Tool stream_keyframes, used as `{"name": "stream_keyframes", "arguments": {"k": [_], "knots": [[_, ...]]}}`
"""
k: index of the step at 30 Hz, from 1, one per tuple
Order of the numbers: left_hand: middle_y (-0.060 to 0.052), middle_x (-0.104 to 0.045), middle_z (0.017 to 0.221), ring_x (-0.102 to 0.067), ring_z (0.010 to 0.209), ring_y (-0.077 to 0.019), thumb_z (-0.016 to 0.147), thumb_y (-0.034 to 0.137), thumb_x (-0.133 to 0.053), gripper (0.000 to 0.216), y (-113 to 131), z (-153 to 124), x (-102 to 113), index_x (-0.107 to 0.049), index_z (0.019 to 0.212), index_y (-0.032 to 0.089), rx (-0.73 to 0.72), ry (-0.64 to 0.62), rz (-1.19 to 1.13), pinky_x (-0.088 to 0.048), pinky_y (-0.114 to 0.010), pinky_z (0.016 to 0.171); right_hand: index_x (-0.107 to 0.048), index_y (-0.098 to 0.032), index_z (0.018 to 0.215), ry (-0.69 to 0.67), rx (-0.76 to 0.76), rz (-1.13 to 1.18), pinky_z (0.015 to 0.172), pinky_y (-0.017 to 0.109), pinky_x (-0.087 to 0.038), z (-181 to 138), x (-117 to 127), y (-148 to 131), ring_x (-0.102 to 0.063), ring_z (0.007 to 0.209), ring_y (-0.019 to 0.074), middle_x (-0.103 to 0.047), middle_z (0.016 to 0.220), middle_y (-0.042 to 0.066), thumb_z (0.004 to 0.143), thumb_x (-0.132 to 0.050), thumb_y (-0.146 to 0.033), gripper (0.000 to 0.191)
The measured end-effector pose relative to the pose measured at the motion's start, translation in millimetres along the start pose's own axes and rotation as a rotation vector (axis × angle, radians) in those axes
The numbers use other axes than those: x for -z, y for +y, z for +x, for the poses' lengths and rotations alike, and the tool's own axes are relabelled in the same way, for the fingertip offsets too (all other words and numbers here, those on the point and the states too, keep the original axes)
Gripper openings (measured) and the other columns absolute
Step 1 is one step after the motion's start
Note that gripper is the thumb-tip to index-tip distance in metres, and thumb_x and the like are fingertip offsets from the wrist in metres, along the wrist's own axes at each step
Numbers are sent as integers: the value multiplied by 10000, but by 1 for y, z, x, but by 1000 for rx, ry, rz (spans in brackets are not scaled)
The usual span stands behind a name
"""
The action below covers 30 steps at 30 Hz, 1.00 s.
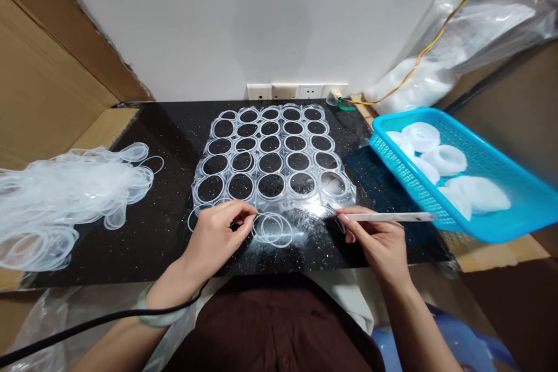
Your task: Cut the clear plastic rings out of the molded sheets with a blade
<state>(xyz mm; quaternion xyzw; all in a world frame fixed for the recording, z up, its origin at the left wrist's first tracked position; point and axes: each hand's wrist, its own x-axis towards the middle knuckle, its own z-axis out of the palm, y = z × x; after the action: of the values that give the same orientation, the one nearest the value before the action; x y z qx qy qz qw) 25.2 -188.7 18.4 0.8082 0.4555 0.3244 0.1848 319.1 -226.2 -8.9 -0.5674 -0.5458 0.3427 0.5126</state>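
Left fingers (244, 208) pinched together beside loose rings (281, 228) at six o'clock; right fingers (357, 229) clamped a pale tool (399, 217); ring-handling seemingly needed steadiness.

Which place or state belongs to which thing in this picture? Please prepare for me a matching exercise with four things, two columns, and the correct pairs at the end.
Things:
1. Left hand
2. Right hand
3. Blue basket
4. Power sockets

Places or states:
A. In a row on the wall
B. Gripping a slim pale tool
C. With white pieces inside
D. Fingertips close to the loose rings

Correct pairs: 1-D, 2-B, 3-C, 4-A
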Motion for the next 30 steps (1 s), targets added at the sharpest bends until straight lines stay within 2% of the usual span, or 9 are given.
{"name": "stream_keyframes", "arguments": {"k": [3, 5, 8, 11, 15, 19, 21, 25, 30], "knots": [[-32, -686, 887, -632, 822, -150, 882, 90, -561, 123, -4, -2, -2, -661, 917, 153, -95, -5, 56, -482, -272, 772, -763, -187, 840, 3, 3, 2, 435, 208, -423, 0, 0, 0, -544, 473, 91, -713, 759, 33, 833, -705, -258, 92], [-31, -678, 882, -627, 830, -148, 894, 114, -566, 141, -2, -3, 1, -675, 971, 160, -67, 15, 24, -482, -277, 789, -762, -185, 842, 3, 6, 5, 436, 206, -422, 0, 0, 0, -540, 471, 87, -716, 771, 35, 837, -701, -255, 93], [-7, -677, 834, -617, 734, -122, 887, 205, -625, 155, 0, -4, 12, -703, 1019, 192, 108, 40, -55, -485, -236, 698, -763, -186, 861, -3, 9, 6, 433, 204, -419, 0, -1, 0, -534, 466, 82, -719, 775, 34, 840, -700, -252, 94], [7, -682, 755, -590, 629, -112, 858, 305, -670, 135, -6, -8, 25, -735, 926, 208, 310, 20, -81, -449, -205, 563, -764, -183, 853, -6, 10, 1, 434, 206, -421, -1, 0, 0, -535, 471, 84, -717, 778, 36, 839, -701, -251, 94], [8, -675, 718, -559, 573, -112, 843, 359, -677, 187, -21, -16, 37, -739, 934, 208, 405, 15, -18, -417, -210, 515, -762, -176, 843, -3, 10, 6, 447, 213, -435, -1, 1, 1, -537, 484, 86, -718, 805, 45, 837, -701, -248, 94], [-23, -669, 921, -589, 718, -132, 871, 322, -657, 155, -17, -18, 33, -726, 949, 209, 252, 84, 125, -437, -230, 580, -760, -169, 850, -3, 2, 5, 443, 219, -437, 0, 0, 3, -538, 483, 91, -720, 815, 54, 831, -707, -250, 99], [-28, -645, 956, -599, 816, -148, 882, 283, -650, 128, -10, -14, 24, -719, 962, 211, 148, 47, 105, -466, -247, 668, -760, -166, 857, 0, 0, -1, 442, 220, -436, 1, -1, 3, -537, 482, 93, -718, 809, 55, 829, -709, -251, 103], [-36, -604, 976, -583, 889, -172, 875, 236, -671, 173, 3, 8, 4, -688, 1044, 202, 23, -186, 42, -476, -308, 796, -758, -168, 847, -3, 9, -10, 449, 218, -434, 0, 0, 1, -537, 487, 91, -715, 804, 52, 836, -702, -252, 101], [-57, -556, 1010, -538, 948, -205, 874, 221, -676, 196, 11, 43, -8, -667, 1068, 197, -142, -454, 61, -456, -340, 827, -756, -180, 827, -7, 19, -10, 441, 211, -419, 0, -1, 0, -529, 474, 86, -713, 789, 39, 841, -695, -248, 93]]}}
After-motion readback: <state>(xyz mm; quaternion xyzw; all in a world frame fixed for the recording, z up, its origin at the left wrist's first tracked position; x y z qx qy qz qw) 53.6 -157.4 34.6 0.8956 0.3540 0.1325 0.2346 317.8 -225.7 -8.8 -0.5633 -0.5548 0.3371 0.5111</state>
